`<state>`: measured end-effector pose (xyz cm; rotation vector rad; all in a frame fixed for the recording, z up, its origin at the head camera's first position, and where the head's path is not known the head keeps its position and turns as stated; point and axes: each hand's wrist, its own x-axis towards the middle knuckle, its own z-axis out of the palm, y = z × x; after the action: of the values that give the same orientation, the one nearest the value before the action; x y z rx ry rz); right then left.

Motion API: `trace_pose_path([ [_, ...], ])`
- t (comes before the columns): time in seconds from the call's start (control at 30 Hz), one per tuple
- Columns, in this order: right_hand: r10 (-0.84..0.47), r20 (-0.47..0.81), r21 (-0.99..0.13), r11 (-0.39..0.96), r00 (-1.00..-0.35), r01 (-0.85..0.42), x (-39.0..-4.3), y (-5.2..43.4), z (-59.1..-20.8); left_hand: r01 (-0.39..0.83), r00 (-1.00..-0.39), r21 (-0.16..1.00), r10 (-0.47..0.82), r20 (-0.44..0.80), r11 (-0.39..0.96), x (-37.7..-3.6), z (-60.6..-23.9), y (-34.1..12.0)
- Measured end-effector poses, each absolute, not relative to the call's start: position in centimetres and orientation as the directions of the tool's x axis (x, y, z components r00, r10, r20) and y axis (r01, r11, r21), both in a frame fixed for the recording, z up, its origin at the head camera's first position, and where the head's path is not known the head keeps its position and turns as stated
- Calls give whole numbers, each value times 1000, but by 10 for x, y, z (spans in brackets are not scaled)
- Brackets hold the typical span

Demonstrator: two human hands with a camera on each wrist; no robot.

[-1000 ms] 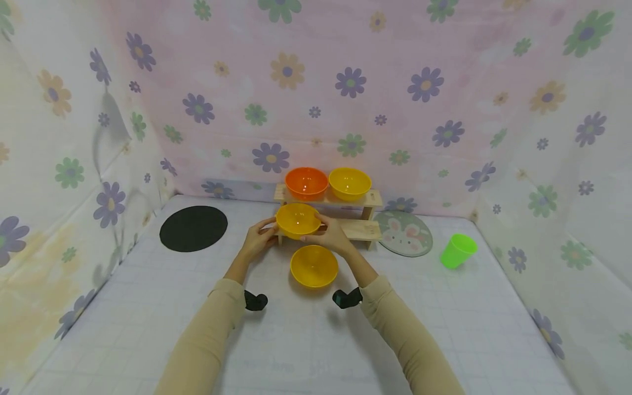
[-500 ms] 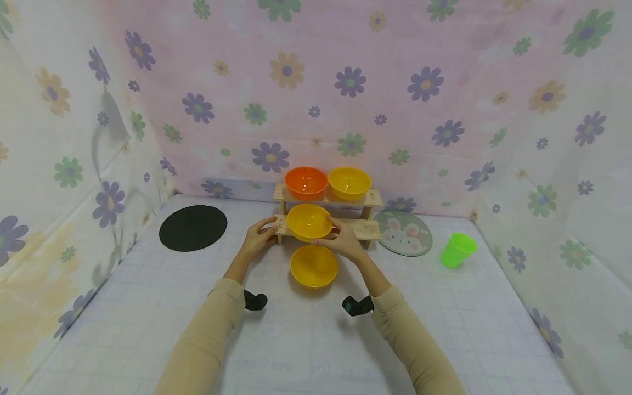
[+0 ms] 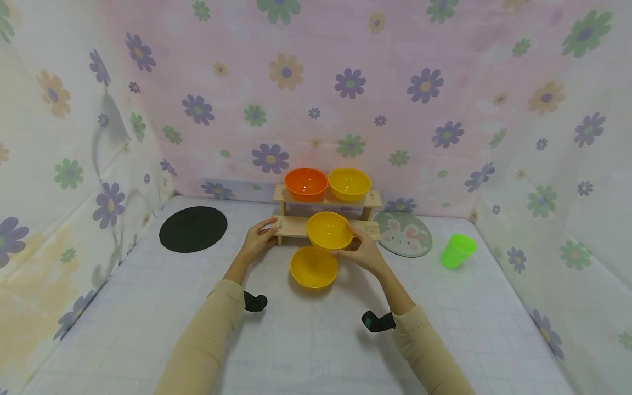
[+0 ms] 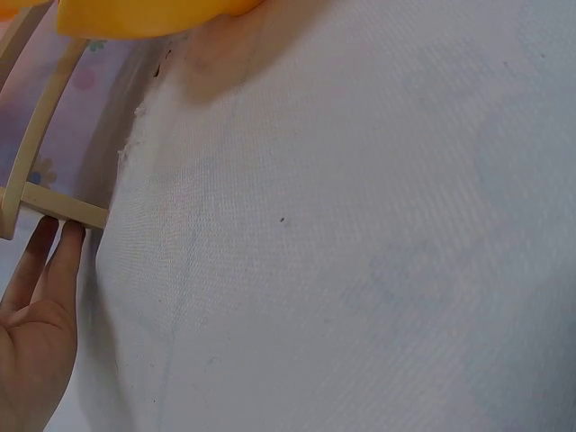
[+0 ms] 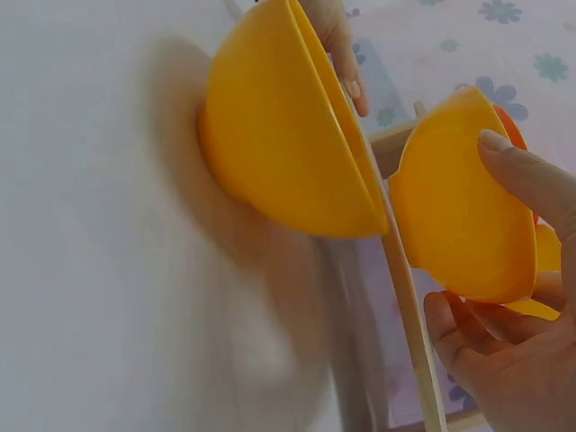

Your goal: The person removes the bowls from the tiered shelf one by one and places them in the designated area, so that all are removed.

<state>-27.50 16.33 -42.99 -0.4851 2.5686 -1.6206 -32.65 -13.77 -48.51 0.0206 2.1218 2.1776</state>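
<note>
In the head view, my right hand (image 3: 365, 251) holds a yellow bowl (image 3: 329, 231) by its right side, thumb and fingers spread around its wall. This bowl overlaps the front edge of the lower shelf of a wooden two-tier rack (image 3: 292, 226); whether it touches the shelf I cannot tell. My left hand (image 3: 258, 240) touches the rack's left end, and its fingers look straight against the side bar in the left wrist view. A second yellow bowl (image 3: 313, 269) stands on the table in front of the rack. On the upper shelf are an orange bowl (image 3: 306, 185) and another yellow bowl (image 3: 349, 185).
A black round mat (image 3: 193, 229) lies at the table's left. Right of the rack is a round mat with a rabbit picture (image 3: 406, 235), and beyond it a tilted green cup (image 3: 458, 250). Flowered cloth (image 3: 316, 82) walls in the back and sides.
My right hand has carried the yellow bowl rightward along the lower shelf and slightly toward me, away from the left hand. The left hand stays at the rack's left end.
</note>
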Motion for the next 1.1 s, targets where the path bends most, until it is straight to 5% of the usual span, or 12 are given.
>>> trace_pose_path([
  [1.1,-284,121,-903,367,-951,-224,-227,230,-460,-71,-992,996,108,-65,-59,-323,-483,-138],
])
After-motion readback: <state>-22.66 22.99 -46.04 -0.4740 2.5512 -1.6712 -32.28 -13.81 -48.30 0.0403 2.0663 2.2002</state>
